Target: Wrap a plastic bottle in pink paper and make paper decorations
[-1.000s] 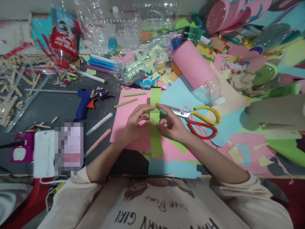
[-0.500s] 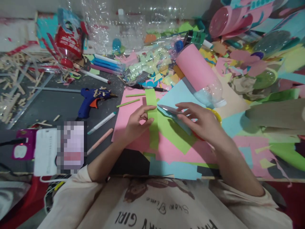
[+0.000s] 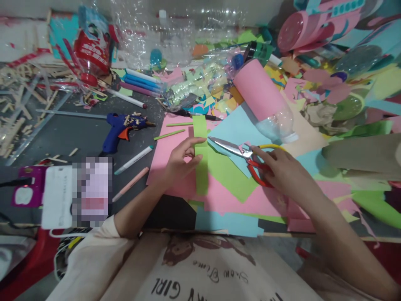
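A narrow green paper strip (image 3: 201, 175) lies flat on pink paper (image 3: 169, 167). My left hand (image 3: 181, 161) rests on it with index finger and thumb apart, the other fingers curled. Scissors (image 3: 227, 146) with one red and one yellow handle lie to the right, blades together, tip near the strip. Over their handles is my right hand (image 3: 278, 165), fingers spread and index reaching toward the pivot; its thumb is hidden. Beneath the scissors lie a green sheet (image 3: 241, 184) and a blue sheet (image 3: 234, 123). Two thin green slivers (image 3: 169, 134) sit left of the strip.
A blue glue gun (image 3: 117, 129), markers (image 3: 133, 160) and a phone (image 3: 94, 190) are at left. A pink-wrapped bottle (image 3: 260, 90) lies beyond my right hand. Wood sticks (image 3: 19, 108), a red-labelled bottle (image 3: 92, 52) and coloured paper scraps (image 3: 213, 100) crowd the back.
My right hand has moved right, from over the scissor blades to the handles, uncovering blades and pivot. The scissors have barely shifted. My left hand stays on the green strip.
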`<state>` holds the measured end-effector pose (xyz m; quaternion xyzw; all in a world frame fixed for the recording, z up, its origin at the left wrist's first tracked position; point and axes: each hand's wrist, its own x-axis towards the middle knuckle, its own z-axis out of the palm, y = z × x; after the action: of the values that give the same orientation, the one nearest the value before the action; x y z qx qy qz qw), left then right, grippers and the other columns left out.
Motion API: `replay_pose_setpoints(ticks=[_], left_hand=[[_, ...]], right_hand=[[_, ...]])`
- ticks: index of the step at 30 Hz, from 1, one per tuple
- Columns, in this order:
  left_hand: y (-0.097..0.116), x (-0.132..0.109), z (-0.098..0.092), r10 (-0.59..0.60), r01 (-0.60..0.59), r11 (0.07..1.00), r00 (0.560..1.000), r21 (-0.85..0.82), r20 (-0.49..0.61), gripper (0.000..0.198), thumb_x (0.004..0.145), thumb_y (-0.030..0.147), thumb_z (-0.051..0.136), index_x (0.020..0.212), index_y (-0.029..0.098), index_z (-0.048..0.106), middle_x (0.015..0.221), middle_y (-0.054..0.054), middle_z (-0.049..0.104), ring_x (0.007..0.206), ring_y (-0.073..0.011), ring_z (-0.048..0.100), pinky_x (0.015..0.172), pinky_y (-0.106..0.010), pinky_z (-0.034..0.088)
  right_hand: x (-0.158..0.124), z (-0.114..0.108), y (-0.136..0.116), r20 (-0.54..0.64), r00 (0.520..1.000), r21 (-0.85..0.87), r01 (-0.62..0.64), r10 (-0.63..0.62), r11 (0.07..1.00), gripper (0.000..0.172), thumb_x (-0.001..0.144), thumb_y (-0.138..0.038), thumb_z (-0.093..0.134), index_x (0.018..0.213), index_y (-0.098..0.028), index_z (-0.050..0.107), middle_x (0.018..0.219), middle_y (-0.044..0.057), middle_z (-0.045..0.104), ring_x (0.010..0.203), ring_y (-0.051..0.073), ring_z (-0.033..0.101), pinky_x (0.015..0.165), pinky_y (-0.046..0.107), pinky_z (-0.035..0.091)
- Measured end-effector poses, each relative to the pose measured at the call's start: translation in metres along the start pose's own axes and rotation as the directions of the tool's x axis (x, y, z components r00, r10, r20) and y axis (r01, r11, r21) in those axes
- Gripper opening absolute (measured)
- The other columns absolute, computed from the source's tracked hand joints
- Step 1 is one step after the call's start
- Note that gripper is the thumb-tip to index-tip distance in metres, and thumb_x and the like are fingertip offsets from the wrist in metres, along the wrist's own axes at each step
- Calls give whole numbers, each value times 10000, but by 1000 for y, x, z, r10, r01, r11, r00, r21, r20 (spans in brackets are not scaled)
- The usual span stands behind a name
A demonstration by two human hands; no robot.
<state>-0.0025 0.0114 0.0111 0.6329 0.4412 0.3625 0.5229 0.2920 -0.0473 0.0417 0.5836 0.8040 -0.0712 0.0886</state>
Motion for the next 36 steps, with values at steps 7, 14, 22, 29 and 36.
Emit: replay_pose_setpoints(ticks=[7, 14, 22, 29, 36], left_hand=[[-1, 0, 0, -7, 7, 1000, 1000, 7, 16, 351, 800, 218, 586, 1148, 190, 619, 649, 59, 417, 551, -90, 366, 542, -210, 339], [-2, -1, 0, 13, -14, 999, 1000, 30, 3, 352, 778, 161, 570, 1123, 190, 635, 671, 55, 437, 560, -84, 378, 542, -203, 341], [-3, -2, 1, 22, -22, 998, 1000, 56, 14, 341, 804, 192, 587, 1142, 200, 633, 662, 61, 416, 550, -84, 379, 541, -205, 349], [-3, -2, 0, 132, -136, 987, 990, 85, 43, 302, 885, 318, 588, 1156, 190, 627, 812, -4, 576, 617, -100, 454, 577, -225, 378], [-4, -3, -1, 204, -213, 967, 976, 139, 76, 301, 918, 313, 542, 1182, 190, 619, 1091, -83, 645, 639, -87, 479, 584, -221, 406]], right_hand=[[5, -8, 0, 43, 997, 166, -68, 62, 984, 417, 824, -213, 457, 1226, -223, 570, 1068, 121, 680, 860, 284, 668, 558, 317, 460], [-4, -21, 13, 65, 995, 293, -97, 82, 951, 357, 840, -244, 462, 1178, -180, 557, 1170, 194, 691, 1003, 356, 683, 740, 433, 537], [-8, -31, 5, 164, 983, 316, -127, 77, 940, 364, 895, -449, 459, 1158, -204, 513, 1237, 216, 659, 1000, 363, 692, 663, 414, 551], [-3, -18, 7, 84, 996, 272, -28, 5, 962, 410, 896, -519, 436, 1182, -248, 549, 1154, 156, 694, 859, 331, 702, 553, 371, 506], [5, -21, 3, 87, 995, 320, 14, -44, 947, 461, 898, -575, 432, 1179, -233, 563, 1070, 147, 710, 764, 296, 691, 534, 344, 480]])
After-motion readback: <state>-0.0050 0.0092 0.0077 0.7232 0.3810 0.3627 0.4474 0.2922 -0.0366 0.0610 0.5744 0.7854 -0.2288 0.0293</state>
